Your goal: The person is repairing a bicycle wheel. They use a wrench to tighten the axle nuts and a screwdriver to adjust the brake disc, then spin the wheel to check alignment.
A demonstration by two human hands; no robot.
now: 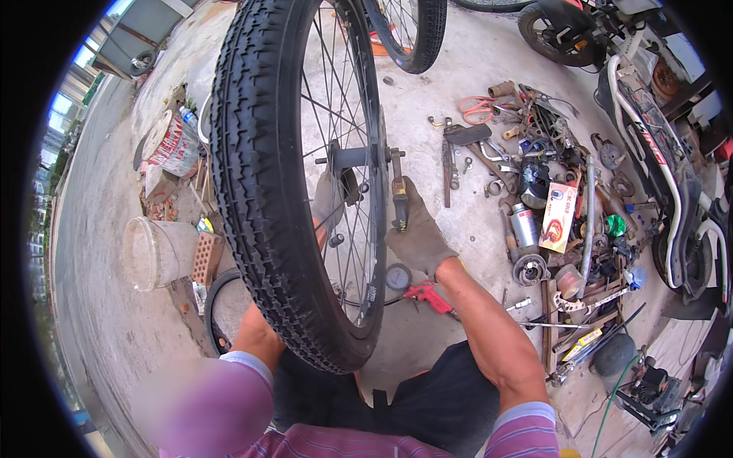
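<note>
I see a spoked motorcycle wheel (282, 175) with a black knobby tyre standing upright between my knees, its tread facing the camera and its hub (353, 159) near the centre of the view.

My right hand (416, 233), in a grey work glove, is closed around a wrench (399, 195) whose head sits on the axle nut at the right side of the hub. The wrench handle points down into my palm.

My left hand (328, 200), also gloved, sits behind the spokes just below the hub. The tyre and spokes cover most of it, so I cannot tell whether its fingers are closed on anything.

A red air-gauge tool with a round dial (416, 286) lies on the concrete just below my right wrist. Well to the right, a spread of loose hand tools (527, 153) covers the ground, with a small orange-and-white box (559, 217) among them. A white bucket (156, 252) stands to the left of the wheel, beside a red brick (206, 258).
</note>
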